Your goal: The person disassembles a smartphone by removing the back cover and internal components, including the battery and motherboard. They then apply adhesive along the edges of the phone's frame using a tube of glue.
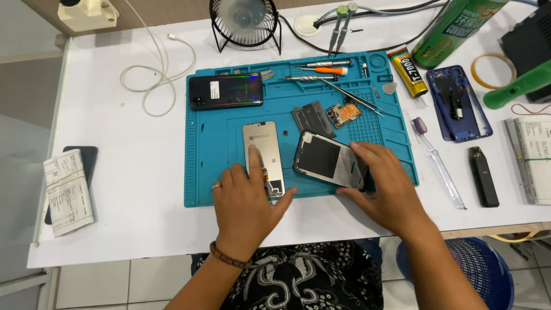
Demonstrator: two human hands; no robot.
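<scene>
My left hand (248,198) rests on the blue repair mat (213,149), its index finger pressing on a tan display panel (262,150) that lies back side up. My right hand (383,186) grips the right edge of an opened phone frame (325,159) and holds it tilted on the mat. Behind them lie a dark cover plate (313,116), a small circuit board (343,113) and a black phone (225,91) with a glossy back.
Screwdrivers (321,64) and tweezers (354,99) lie along the mat's far edge. A blue phone shell (458,103), glue tube (408,72), toothbrush (436,162), green spray can (453,28) and tape roll (492,70) are to the right. A small fan (245,23), white cable (156,74) and paper bundle (68,192) are also on the table.
</scene>
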